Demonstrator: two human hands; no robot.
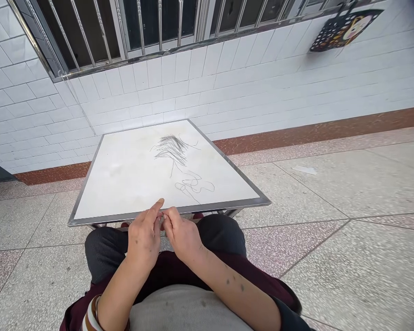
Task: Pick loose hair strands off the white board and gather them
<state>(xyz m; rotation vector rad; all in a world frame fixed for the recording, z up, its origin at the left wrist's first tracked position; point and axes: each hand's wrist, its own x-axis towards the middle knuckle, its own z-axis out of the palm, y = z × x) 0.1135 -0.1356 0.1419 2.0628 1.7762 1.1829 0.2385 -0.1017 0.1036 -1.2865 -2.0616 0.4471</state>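
My left hand (145, 232) and my right hand (182, 233) meet at the near edge of the table (113, 184), over my lap, with the fingertips drawn in close to one another. The index finger of my left hand sticks out over the metal rim (221, 207), while the other fingers bend inward. The fingers of my right hand are bent too, pointing toward the left. The backs of my hands and my bent knuckles block the view into the grip, so I cannot tell whether the tips are pressed shut or pinch a fine strand.

The dark strands (172, 146) lie on the white tabletop beyond my hands, a thick bunch toward the far side and right of the middle. Nearer to me is a looser tangle (195, 185) of curling strands, with one thin end running down toward the near rim, to the right of my fingers.

My knees (222, 232) are at the near edge, either side of my hands. Behind the table is a white tiled wall (152, 99) with a barred window (160, 27). A patterned bag (345, 30) hangs at the upper right, and a pale scrap (304, 170) lies on the speckled floor (376, 262).
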